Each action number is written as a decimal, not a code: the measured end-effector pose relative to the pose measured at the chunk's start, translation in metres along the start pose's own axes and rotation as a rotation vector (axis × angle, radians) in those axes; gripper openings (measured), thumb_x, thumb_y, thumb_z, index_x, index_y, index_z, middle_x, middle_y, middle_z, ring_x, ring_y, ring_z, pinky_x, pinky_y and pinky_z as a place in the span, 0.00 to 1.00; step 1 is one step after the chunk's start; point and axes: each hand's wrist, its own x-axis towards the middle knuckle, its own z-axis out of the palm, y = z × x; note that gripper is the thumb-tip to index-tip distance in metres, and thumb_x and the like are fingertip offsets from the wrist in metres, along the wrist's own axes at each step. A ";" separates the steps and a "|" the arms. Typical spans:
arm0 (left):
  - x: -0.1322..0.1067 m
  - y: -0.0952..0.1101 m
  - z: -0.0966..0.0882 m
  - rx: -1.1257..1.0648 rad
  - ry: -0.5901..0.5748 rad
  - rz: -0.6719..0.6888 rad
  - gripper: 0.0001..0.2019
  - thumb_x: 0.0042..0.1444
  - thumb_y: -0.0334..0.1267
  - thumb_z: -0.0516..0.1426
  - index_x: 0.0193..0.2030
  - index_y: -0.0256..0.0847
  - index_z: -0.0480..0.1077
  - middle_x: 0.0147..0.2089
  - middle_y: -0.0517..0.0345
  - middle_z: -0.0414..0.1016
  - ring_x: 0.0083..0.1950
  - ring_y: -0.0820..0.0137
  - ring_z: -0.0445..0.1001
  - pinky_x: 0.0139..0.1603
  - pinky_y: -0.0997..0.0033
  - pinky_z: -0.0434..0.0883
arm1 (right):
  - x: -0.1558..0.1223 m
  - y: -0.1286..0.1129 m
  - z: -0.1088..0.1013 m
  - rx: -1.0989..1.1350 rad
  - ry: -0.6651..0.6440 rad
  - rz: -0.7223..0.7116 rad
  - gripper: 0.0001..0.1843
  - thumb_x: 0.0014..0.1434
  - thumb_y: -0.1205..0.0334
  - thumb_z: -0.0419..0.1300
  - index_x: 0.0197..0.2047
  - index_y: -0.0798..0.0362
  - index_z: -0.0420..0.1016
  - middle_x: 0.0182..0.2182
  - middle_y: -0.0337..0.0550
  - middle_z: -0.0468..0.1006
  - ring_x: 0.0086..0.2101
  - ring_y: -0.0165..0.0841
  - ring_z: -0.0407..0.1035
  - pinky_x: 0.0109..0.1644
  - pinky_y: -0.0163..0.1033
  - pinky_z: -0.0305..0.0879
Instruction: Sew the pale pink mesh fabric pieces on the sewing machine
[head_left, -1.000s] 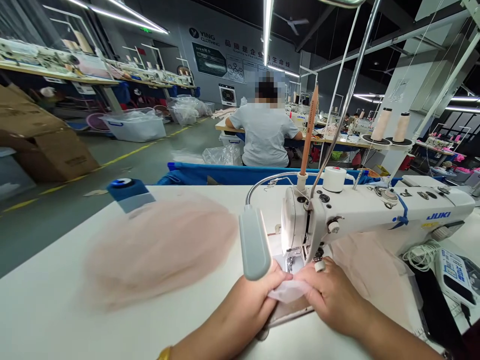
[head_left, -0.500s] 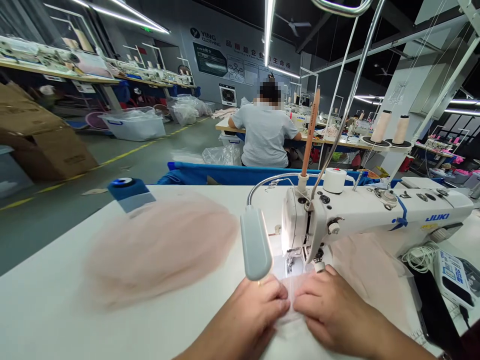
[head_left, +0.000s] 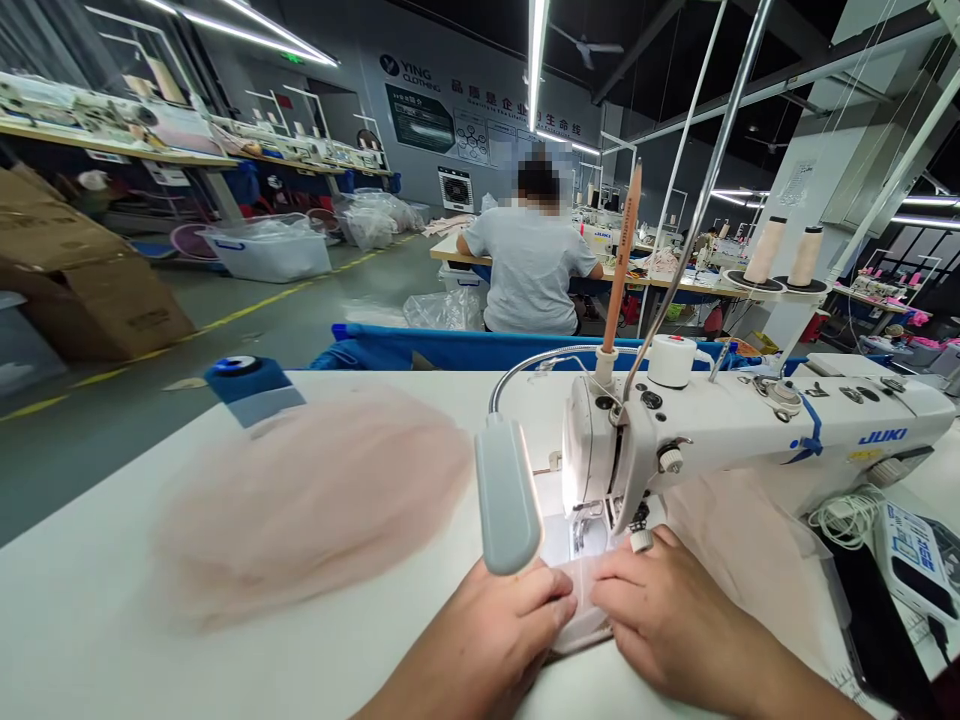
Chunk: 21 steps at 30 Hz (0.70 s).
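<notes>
your left hand [head_left: 499, 625] and right hand [head_left: 660, 610] pinch a pale fabric piece [head_left: 581, 600] flat under the juki sewing machine [head_left: 720, 430] needle.

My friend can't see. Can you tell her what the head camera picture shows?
The left hand and right hand hold a small pale fabric piece at the needle of a white sewing machine on a white table. A pink netting heap lies to the left; a person in grey sits farther back.
</notes>
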 end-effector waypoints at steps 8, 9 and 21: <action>0.005 -0.009 0.004 0.002 0.006 -0.035 0.19 0.74 0.30 0.48 0.46 0.46 0.81 0.42 0.51 0.84 0.38 0.60 0.78 0.41 0.60 0.73 | 0.005 0.006 0.010 0.037 0.116 0.043 0.13 0.63 0.76 0.61 0.43 0.48 0.76 0.46 0.42 0.86 0.44 0.43 0.72 0.50 0.46 0.63; 0.007 -0.010 0.003 0.009 0.007 -0.038 0.19 0.74 0.29 0.48 0.46 0.46 0.81 0.43 0.52 0.84 0.40 0.60 0.78 0.42 0.60 0.73 | 0.005 0.006 0.010 0.032 0.120 0.046 0.12 0.62 0.77 0.61 0.42 0.49 0.75 0.46 0.42 0.86 0.43 0.42 0.72 0.48 0.46 0.63; 0.014 -0.013 -0.004 -0.127 -0.018 -0.317 0.18 0.76 0.35 0.51 0.43 0.49 0.82 0.43 0.55 0.86 0.44 0.60 0.82 0.48 0.62 0.78 | 0.009 0.009 0.014 0.015 0.193 0.091 0.12 0.64 0.75 0.61 0.47 0.51 0.76 0.48 0.45 0.85 0.44 0.44 0.72 0.46 0.46 0.65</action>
